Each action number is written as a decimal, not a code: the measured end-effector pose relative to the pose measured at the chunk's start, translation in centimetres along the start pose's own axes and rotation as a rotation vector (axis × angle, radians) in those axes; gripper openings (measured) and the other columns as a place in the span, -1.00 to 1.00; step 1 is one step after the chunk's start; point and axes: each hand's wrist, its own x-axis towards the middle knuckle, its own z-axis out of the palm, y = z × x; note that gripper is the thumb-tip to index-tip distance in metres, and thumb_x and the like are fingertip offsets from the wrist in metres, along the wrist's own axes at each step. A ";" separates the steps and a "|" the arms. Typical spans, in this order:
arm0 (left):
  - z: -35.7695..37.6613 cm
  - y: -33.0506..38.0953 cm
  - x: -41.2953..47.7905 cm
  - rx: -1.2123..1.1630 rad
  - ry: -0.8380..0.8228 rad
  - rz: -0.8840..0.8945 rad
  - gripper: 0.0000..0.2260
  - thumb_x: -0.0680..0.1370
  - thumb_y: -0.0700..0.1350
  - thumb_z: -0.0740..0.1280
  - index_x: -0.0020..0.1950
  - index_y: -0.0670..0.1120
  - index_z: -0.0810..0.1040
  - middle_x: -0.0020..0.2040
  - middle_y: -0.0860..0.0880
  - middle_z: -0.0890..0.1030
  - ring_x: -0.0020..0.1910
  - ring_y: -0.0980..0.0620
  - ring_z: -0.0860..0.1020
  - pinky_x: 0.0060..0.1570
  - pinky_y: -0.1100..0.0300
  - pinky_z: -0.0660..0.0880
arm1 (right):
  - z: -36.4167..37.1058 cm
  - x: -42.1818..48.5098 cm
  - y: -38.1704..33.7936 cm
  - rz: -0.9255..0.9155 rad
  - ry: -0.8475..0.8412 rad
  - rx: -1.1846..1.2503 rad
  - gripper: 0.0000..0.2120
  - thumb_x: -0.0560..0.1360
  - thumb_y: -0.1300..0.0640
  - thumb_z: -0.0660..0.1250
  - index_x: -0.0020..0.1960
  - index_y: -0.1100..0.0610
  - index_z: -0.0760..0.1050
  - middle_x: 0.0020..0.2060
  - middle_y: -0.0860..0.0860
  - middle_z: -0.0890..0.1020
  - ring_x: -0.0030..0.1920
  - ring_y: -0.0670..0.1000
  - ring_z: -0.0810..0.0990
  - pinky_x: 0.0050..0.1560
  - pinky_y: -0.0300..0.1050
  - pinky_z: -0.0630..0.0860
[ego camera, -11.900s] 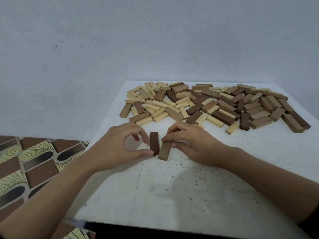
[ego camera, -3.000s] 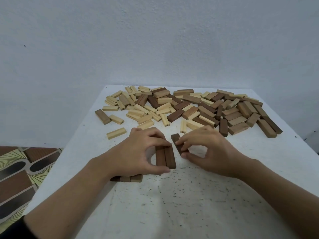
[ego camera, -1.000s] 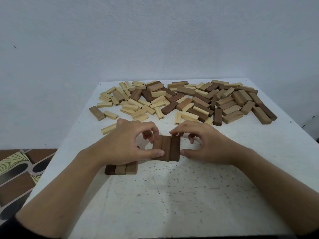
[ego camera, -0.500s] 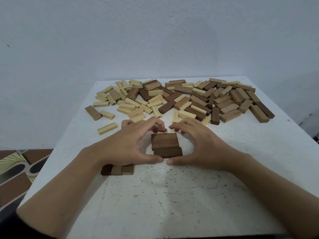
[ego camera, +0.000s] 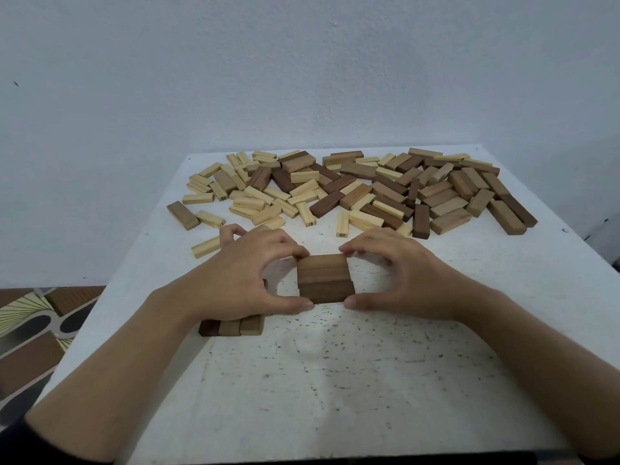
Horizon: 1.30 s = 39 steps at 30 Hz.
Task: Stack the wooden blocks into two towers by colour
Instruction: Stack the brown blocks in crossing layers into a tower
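Head view: white speckled bench against pale wall; patterned floor at left. Long axes of the brown three-block layer run left-right; left hand and right hand pinch its ends.

1. Two hands are recorded: left hand, right hand.
2. Three brown blocks are counted in the held set.
3. Three are counted in the near row.
4. Loose blocks cannot be counted exactly.

Light: soft, even, a little dim.
Shadows: pale and fuzzy on the table.
Sharpness: far blocks a bit soft.
Edges: table sides lean outward.
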 end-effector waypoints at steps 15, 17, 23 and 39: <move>-0.1 0.0 0.0 -0.002 0.004 -0.008 -0.29 0.33 0.54 0.29 0.39 0.23 0.48 0.21 0.32 0.47 0.30 0.31 0.31 0.39 -0.01 0.02 | 0.2 0.0 -0.2 -0.028 0.055 0.006 -0.34 0.33 -0.32 0.52 0.34 -0.08 0.50 0.20 -0.25 0.52 0.26 -0.24 0.39 0.25 -0.34 0.28; 0.0 -0.1 0.0 0.010 0.008 -0.004 -0.28 0.33 0.54 0.29 0.39 0.22 0.48 0.21 0.32 0.47 0.30 0.31 0.31 0.39 0.00 0.01 | 0.2 0.0 -0.2 -0.027 0.056 0.003 -0.34 0.33 -0.32 0.52 0.34 -0.08 0.50 0.20 -0.25 0.52 0.25 -0.25 0.39 0.24 -0.36 0.27; 0.0 -0.2 0.0 0.015 0.005 0.003 -0.26 0.34 0.53 0.29 0.43 0.22 0.47 0.24 0.33 0.44 0.31 0.34 0.28 0.38 0.03 -0.01 | 0.3 0.1 -0.3 -0.023 0.068 0.015 -0.34 0.32 -0.33 0.53 0.31 -0.06 0.53 0.18 -0.24 0.54 0.24 -0.23 0.42 0.26 -0.27 0.33; 0.1 -0.3 0.1 0.013 0.026 0.002 -0.28 0.31 0.54 0.29 0.39 0.25 0.48 0.21 0.34 0.46 0.29 0.39 0.28 0.38 0.03 -0.02 | 0.2 0.0 -0.5 -0.024 0.074 0.010 -0.34 0.31 -0.32 0.53 0.31 -0.04 0.54 0.16 -0.25 0.54 0.22 -0.25 0.42 0.25 -0.33 0.29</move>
